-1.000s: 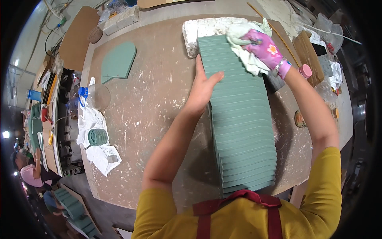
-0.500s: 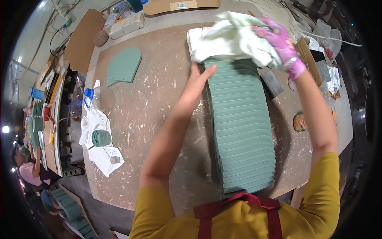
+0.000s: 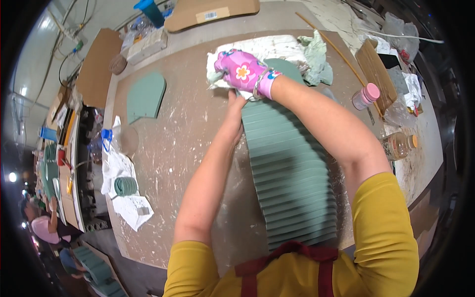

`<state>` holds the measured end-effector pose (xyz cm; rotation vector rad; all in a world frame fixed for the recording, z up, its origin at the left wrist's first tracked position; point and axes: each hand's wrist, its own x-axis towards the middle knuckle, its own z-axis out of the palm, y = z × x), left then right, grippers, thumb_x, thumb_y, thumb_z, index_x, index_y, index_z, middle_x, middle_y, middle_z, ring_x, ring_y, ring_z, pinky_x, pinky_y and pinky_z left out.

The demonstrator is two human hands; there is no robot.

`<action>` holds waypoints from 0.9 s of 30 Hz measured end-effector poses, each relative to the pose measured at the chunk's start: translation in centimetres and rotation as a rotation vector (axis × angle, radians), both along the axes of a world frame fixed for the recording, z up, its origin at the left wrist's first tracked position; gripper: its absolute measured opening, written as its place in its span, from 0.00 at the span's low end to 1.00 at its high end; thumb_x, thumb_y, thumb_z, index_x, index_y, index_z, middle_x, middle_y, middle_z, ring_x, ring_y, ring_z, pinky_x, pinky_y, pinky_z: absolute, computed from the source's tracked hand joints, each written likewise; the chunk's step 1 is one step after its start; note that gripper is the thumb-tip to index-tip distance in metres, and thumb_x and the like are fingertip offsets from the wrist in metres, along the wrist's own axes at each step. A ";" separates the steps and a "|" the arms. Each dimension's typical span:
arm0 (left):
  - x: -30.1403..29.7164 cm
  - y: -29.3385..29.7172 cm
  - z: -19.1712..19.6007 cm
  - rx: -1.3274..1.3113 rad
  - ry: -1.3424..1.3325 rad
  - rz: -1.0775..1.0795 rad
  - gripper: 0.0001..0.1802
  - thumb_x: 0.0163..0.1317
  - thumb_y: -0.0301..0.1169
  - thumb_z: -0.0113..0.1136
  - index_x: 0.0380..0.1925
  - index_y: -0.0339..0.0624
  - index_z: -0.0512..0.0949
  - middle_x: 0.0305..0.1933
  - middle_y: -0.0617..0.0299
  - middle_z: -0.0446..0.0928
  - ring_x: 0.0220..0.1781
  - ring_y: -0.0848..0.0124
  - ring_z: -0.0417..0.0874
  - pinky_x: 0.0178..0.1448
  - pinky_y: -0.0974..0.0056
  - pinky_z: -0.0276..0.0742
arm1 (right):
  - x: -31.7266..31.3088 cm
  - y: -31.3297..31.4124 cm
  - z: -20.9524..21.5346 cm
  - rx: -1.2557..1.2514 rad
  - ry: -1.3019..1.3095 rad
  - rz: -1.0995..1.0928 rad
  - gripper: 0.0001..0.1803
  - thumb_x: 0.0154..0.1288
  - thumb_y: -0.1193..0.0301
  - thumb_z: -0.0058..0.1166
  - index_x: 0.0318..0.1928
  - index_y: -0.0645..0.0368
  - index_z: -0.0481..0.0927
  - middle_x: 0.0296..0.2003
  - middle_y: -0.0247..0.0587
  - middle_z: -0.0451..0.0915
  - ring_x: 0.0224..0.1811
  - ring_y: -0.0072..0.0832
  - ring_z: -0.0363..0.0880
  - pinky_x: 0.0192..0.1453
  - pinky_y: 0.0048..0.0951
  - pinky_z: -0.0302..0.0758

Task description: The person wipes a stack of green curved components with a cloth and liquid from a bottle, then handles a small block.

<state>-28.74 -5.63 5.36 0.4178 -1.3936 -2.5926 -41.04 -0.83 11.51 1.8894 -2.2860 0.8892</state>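
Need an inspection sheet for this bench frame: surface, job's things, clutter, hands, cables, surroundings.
Surface: worktable, brown, scuffed, streaked with white smears.
Job's things: row of overlapping green pieces running toward the person; white cloth at its far end.
Clutter: single green piece, pink-capped bottle, clear bottle, cardboard sheets, roll of green tape on white rags.
Hands: left hand bare, flat against the row's far edge; right hand in a pink flowered glove, gripping the cloth.
Cables: several at the far left.
Surroundings: other people at lower left.

Scuffed brown worktable (image 3: 188, 148) w/ overlapped row of green pieces (image 3: 287, 168), single green piece (image 3: 146, 96), white cloths (image 3: 123, 193), pink-capped bottle (image 3: 365, 96).
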 end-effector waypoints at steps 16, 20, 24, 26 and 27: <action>0.4 -0.2 -0.2 -0.029 0.081 -0.002 0.40 0.58 0.39 0.56 0.69 0.45 0.51 0.64 0.51 0.62 0.62 0.58 0.67 0.63 0.54 0.68 | -5.5 10.1 1.7 -0.018 -0.302 -0.371 0.15 0.57 0.67 0.55 0.43 0.61 0.78 0.38 0.47 0.79 0.41 0.40 0.79 0.46 0.34 0.75; 0.3 0.4 0.5 -0.058 0.063 -0.020 0.44 0.58 0.36 0.57 0.70 0.41 0.46 0.65 0.49 0.61 0.63 0.59 0.67 0.63 0.57 0.67 | -3.1 3.7 0.0 -0.039 -0.093 -0.144 0.12 0.56 0.69 0.55 0.42 0.57 0.79 0.39 0.46 0.79 0.41 0.43 0.79 0.48 0.35 0.76; 0.1 -0.2 -0.5 0.023 0.074 -0.009 0.43 0.59 0.35 0.57 0.70 0.42 0.46 0.66 0.50 0.61 0.64 0.59 0.66 0.65 0.57 0.64 | -0.6 -0.9 -0.9 0.040 0.092 -0.141 0.14 0.57 0.69 0.56 0.44 0.55 0.79 0.40 0.45 0.80 0.44 0.39 0.79 0.52 0.36 0.75; 0.2 0.0 0.0 0.013 0.018 0.008 0.42 0.59 0.34 0.57 0.70 0.41 0.48 0.65 0.51 0.61 0.64 0.59 0.66 0.65 0.57 0.64 | -3.9 2.0 -1.8 0.079 -0.083 -0.161 0.18 0.59 0.64 0.57 0.50 0.53 0.78 0.50 0.41 0.77 0.50 0.38 0.77 0.56 0.36 0.73; 0.1 0.2 -0.1 0.016 0.018 0.006 0.42 0.59 0.34 0.57 0.70 0.41 0.48 0.65 0.51 0.61 0.64 0.59 0.66 0.65 0.57 0.64 | -5.9 4.7 -2.6 -0.003 -0.265 -0.225 0.17 0.58 0.65 0.58 0.49 0.51 0.79 0.49 0.38 0.78 0.52 0.37 0.76 0.59 0.35 0.72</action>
